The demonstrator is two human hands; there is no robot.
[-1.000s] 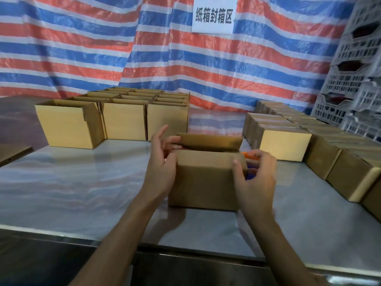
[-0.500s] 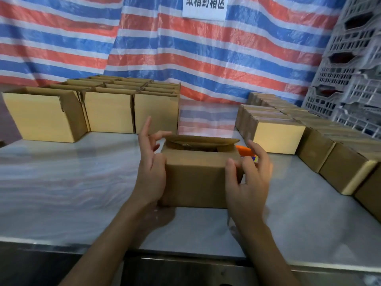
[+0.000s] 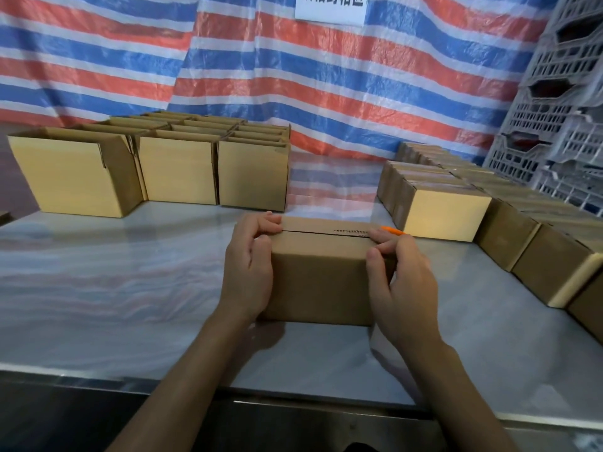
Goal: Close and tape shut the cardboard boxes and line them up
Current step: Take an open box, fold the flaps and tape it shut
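Sign (image 3: 329, 8): white, on the striped tarp (image 3: 359, 76); Chinese characters cut by top edge, unreadable.
Cardboard box (image 3: 321, 278): mid-table (image 3: 130, 288), flaps down, seam along top, between both hands.
Left hand (image 3: 249, 265): gripping left end, fingers curled over top.
Right hand (image 3: 403, 275): gripping right end, fingertips at seam.

Matt cardboard box (image 3: 321, 282); glossy steel table (image 3: 130, 288).

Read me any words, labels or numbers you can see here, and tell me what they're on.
White sign on the striped tarp: Chinese characters, tops cut off by the frame edge, not readable.
Held cardboard box, other boxes, plastic crates: no print that I can see.
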